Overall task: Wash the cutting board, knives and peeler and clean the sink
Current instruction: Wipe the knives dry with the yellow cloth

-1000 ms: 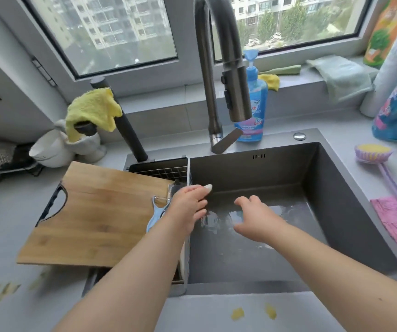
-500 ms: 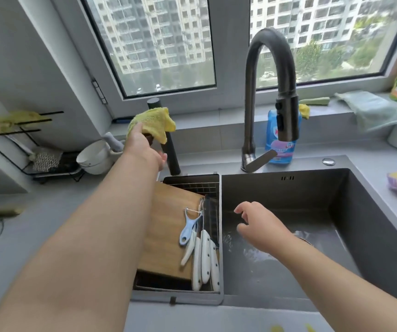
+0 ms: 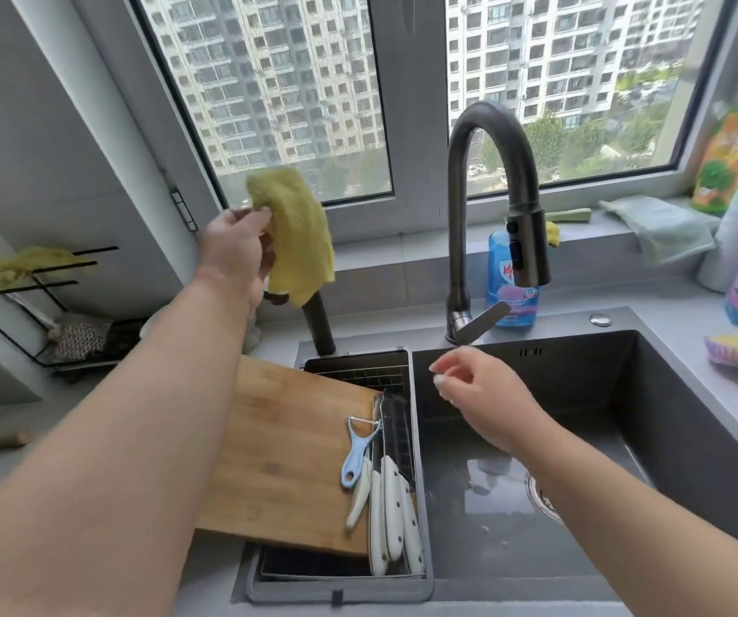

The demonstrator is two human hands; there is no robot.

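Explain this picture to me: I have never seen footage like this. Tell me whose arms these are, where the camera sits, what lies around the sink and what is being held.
There is no machine here. A person wears one wide-angle camera on the head, looking down at their own bare arms. The left hand has its grip closed on a yellow cloth, lifted above a dark post. The right hand holds nothing and hovers over the wet sink, below the faucet. A wooden cutting board lies across the drain rack; on it rests a blue peeler, beside white-handled knives. A blue soap bottle stands behind the faucet.
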